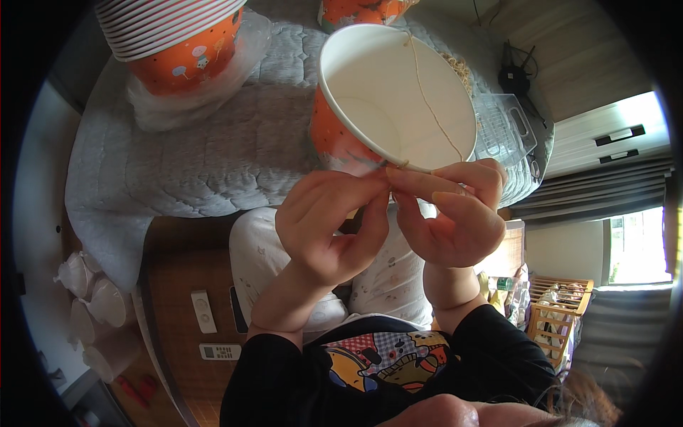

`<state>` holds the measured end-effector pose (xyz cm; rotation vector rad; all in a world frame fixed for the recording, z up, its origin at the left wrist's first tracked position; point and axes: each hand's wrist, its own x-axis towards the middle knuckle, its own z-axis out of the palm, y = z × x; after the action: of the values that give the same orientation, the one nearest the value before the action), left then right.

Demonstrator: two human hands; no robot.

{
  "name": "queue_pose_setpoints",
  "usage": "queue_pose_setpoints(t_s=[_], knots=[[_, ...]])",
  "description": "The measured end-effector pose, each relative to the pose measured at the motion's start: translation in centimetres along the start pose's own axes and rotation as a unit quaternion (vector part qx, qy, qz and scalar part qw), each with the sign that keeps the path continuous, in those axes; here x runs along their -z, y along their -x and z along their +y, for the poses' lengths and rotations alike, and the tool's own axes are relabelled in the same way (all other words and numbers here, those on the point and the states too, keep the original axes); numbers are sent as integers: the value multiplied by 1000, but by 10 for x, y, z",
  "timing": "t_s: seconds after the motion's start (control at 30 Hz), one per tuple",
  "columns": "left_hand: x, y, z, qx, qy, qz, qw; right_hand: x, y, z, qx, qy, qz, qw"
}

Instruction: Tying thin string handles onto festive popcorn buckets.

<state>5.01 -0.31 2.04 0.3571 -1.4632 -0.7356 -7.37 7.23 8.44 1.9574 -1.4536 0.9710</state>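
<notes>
A large orange paper bucket (331, 132) with a white inside stands on the grey quilted cover in front of me, its mouth tilted toward me. A thin beige string (429, 105) is fixed at the far rim and runs across the opening to the near rim. At that near rim my left hand (324, 220) is closed in a pinch, thumb and forefinger together. My right hand (455, 213) pinches there too, fingertips touching the left ones. Both work on the string's end, which the fingers mostly hide; a bit of it shows at the rim.
A nested stack of orange buckets (188, 60) lies in clear plastic at the far left. Another orange bucket (363, 13) is at the back. A clear plastic tray (505, 128) sits right of the bucket. Below left are a remote (220, 351) and a power strip (203, 312).
</notes>
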Motion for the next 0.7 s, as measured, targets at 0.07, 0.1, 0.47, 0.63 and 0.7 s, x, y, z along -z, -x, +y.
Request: queue_pose_setpoints(t_s=[0.07, 0.1, 0.47, 0.63, 0.7], knots=[[0, -1, 0, -13, -11, 2, 1000, 1, 0, -2, -1, 6, -3, 1000], [-1, -1, 0, -27, -22, 5, 999, 1, 0, -2, -1, 11, -5, 1000], [0, 1, 5, 16, 6, -26, 1000, -6, 10, 2, -7, -26, 45, 999], [0, 2, 3, 5, -2, -30, 1000, -1, 8, -2, -20, -22, 23, 999], [0, 3, 3, 21, 2, -37, 999, -4, 11, -4, -69, -58, 34, 995]])
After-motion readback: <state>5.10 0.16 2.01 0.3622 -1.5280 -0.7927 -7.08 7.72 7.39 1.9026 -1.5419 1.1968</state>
